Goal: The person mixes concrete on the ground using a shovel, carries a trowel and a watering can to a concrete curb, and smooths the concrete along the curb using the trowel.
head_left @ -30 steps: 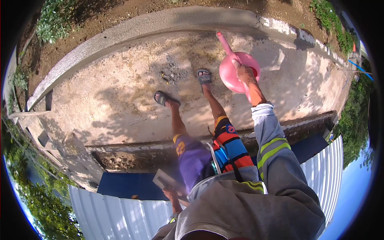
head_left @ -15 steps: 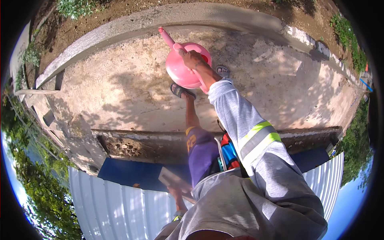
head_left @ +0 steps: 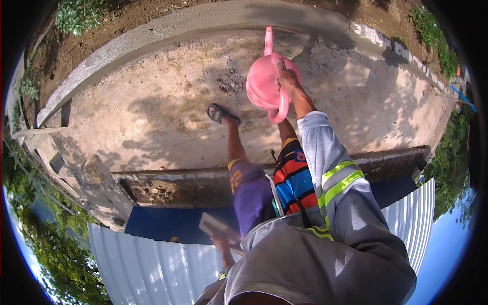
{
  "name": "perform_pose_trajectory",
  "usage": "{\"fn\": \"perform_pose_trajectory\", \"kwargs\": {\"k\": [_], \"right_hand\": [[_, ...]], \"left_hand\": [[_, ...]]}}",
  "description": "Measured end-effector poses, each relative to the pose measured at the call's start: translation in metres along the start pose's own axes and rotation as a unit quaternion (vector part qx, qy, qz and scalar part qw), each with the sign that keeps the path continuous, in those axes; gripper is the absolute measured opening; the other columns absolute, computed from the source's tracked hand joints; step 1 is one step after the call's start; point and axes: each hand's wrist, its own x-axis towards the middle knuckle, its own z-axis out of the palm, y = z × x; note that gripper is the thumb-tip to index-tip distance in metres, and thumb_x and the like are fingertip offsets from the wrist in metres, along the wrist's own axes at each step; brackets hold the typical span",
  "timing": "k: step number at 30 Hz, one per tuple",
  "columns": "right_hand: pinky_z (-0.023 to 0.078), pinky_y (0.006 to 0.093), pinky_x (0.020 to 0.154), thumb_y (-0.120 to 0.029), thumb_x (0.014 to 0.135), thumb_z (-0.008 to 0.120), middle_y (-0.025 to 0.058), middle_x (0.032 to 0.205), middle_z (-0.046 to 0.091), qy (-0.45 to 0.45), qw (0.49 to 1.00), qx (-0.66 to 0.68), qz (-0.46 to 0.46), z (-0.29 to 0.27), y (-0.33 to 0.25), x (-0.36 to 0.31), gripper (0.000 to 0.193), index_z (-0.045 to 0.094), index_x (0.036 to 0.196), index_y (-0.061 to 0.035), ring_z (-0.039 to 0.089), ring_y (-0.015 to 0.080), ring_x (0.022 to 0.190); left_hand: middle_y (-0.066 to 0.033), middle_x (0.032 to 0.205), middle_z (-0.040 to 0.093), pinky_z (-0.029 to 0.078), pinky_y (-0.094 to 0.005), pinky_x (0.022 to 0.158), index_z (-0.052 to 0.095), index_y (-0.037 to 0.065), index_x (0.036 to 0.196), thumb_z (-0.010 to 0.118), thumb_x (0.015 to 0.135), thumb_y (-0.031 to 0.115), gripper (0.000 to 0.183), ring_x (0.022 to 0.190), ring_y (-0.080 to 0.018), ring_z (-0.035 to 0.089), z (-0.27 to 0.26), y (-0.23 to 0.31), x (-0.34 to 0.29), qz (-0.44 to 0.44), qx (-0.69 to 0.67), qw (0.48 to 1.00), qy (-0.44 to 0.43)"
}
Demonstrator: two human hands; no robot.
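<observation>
My right hand [head_left: 288,81] is stretched out ahead of me, closed around the handle of a pink plastic watering can [head_left: 260,86]. The can hangs over the concrete ground [head_left: 152,117], with its spout pointing away from me toward the curb [head_left: 152,35]. My left hand [head_left: 224,247] is low by my waist and grips a flat grey rectangular object [head_left: 212,225]; what it is I cannot tell. My sandalled foot [head_left: 219,113] stands just left of the can; the other foot is hidden behind the can.
A low, rough concrete wall [head_left: 168,185] crosses below my legs. Under it are a blue sheet [head_left: 162,223] and pale corrugated metal sheeting [head_left: 147,264]. Bare soil and plants [head_left: 76,15] lie beyond the curb, and greenery [head_left: 40,244] fills the left edge.
My right arm swung the watering can from right to left, then back a little toward the middle. The spout now points straight away from me. My left hand stays by my waist.
</observation>
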Motion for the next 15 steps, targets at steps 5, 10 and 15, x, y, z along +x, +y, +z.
{"fn": "perform_pose_trajectory", "kwargs": {"k": [5,10,15], "right_hand": [[0.048,0.0417,0.053,-0.062,0.085,0.043,0.0164,0.068,0.055,0.03,0.939,-0.307,-0.153,-0.053,0.051,0.03,0.069,0.055,0.088,0.006,0.058,0.0284,0.061],[0.046,0.0473,0.075,-0.049,0.079,0.056,0.0298,0.094,0.058,0.006,0.889,-0.41,-0.205,-0.06,0.072,-0.012,0.062,0.053,0.102,0.0083,0.057,0.0449,0.089],[0.044,0.0485,0.074,-0.029,0.074,0.058,0.0304,0.09,0.057,-0.065,0.834,-0.476,-0.272,0.006,0.062,-0.003,0.039,0.052,0.091,0.0052,0.056,0.0457,0.087]], "left_hand": [[-0.0298,0.102,0.054,0.042,-0.0489,0.082,0.038,-0.004,0.114,0.048,0.088,0.035,0.048,0.093,-0.0444,0.054,0.02,0.047,-0.012,0.103,0.074,0.992,0.01],[-0.0284,0.102,0.052,0.044,-0.0476,0.075,0.034,-0.007,0.118,0.044,0.086,0.035,0.054,0.088,-0.0376,0.056,0.041,0.098,-0.018,0.037,-0.14,0.98,0.136],[-0.0202,0.109,0.048,0.045,-0.0348,0.08,0.031,-0.005,0.121,0.044,0.094,0.036,0.051,0.097,-0.0246,0.052,0.058,0.173,-0.031,0.14,-0.417,0.89,0.123]]}}
